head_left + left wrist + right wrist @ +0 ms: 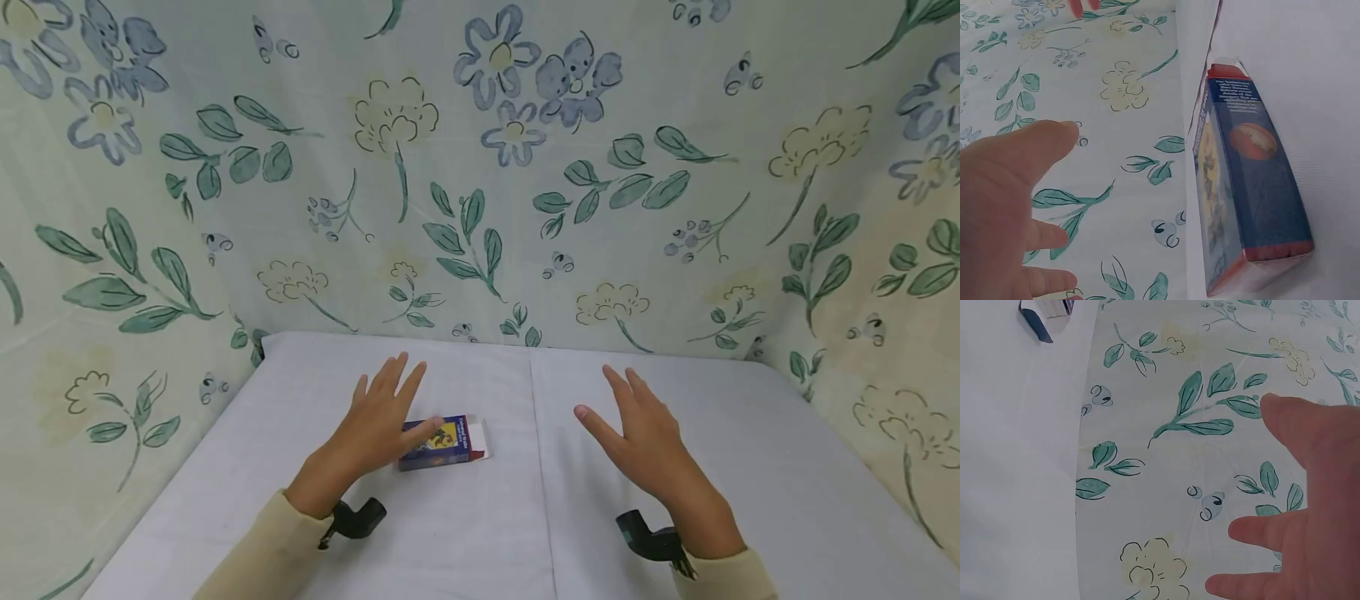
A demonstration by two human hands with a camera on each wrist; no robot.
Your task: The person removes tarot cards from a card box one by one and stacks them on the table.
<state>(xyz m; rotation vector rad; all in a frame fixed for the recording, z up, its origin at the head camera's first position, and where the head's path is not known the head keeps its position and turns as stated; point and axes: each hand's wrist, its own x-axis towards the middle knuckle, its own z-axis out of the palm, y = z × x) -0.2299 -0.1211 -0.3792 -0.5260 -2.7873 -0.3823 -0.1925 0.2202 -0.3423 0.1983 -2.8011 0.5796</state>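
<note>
A small blue card box (438, 442) with a yellow picture and a red band lies on the white table, left of the middle seam. Its right end flap stands open, showing white. In the left wrist view the same box (1260, 169) shows a blue printed side with an orange oval. My left hand (375, 425) is over the table beside the box, fingers spread, the thumb overlapping the box in the head view. Right of the seam, my right hand (648, 442) has its fingers spread and holds nothing. The right wrist view catches a corner of the box (1038, 322).
The white cloth-covered table (495, 533) carries a seam running front to back. Behind it and at both sides hangs a floral curtain (465, 208) with green leaves and blue and yellow flowers. A black wrist mount (360, 518) sits at each sleeve.
</note>
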